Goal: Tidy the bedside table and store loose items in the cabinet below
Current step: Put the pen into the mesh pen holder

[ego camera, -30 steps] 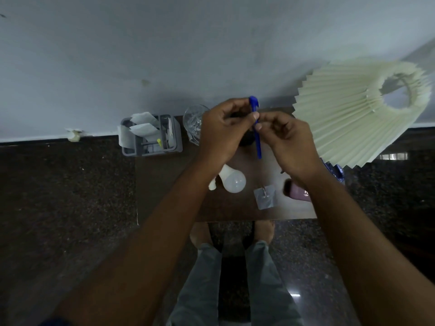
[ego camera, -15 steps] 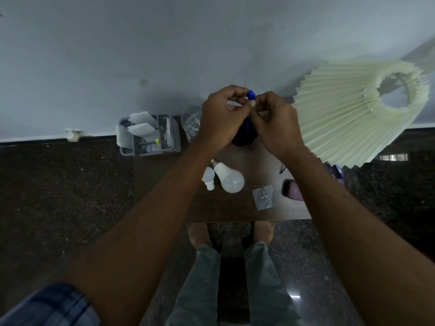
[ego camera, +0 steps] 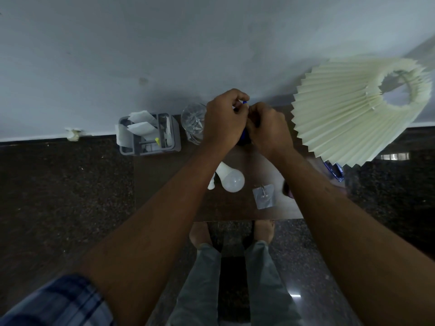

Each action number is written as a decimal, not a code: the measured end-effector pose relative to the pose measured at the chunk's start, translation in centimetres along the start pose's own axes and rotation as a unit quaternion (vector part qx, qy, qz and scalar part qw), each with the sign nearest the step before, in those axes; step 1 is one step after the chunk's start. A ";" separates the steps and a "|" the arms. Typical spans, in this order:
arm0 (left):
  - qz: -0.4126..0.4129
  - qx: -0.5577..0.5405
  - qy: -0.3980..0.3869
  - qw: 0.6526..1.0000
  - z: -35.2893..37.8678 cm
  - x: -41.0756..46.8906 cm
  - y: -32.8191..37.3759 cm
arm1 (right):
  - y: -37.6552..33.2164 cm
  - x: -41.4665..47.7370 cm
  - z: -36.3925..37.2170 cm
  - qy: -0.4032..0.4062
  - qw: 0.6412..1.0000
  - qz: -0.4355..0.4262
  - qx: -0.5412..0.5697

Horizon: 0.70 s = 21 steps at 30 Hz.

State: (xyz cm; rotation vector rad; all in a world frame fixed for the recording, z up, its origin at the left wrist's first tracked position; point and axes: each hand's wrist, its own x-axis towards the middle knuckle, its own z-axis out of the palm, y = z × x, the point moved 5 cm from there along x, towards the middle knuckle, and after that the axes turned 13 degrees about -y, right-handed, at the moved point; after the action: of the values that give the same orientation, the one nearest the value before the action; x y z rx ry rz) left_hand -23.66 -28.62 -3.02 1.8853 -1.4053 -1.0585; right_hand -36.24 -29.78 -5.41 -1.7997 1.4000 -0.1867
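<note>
Just above the frame's centre, the left hand [ego camera: 223, 122] and right hand [ego camera: 267, 128] are curled together around a blue pen [ego camera: 244, 102]. Only its tip peeks out between the knuckles, with a dark blue patch showing lower down. Whether each hand truly grips it, I cannot tell. Below them on the bedside table [ego camera: 164, 180] lie a white bulb [ego camera: 231, 178] and a small square packet [ego camera: 264, 196]. I'd say keep the pen upright and press squarely, well clear of the glass [ego camera: 194, 123] at left.
</note>
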 end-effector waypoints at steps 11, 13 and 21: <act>-0.017 0.045 -0.032 0.998 0.3 0.9 0.4 | 0.2 0.6 -0.1 0.025 1.000 0.003 -0.010; -0.025 0.054 -0.046 0.997 0.4 1.1 0.2 | 0.4 0.3 -0.1 0.032 0.999 -0.006 0.000; -0.015 0.065 -0.068 0.995 0.5 0.8 0.2 | 0.8 -0.3 0.0 0.054 0.998 -0.009 0.022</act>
State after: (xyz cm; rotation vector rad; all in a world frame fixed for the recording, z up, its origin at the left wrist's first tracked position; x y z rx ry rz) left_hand -24.11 -29.42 -3.34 1.9637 -1.5617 -1.1539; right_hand -36.89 -29.56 -5.85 -1.7888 1.4431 -0.3269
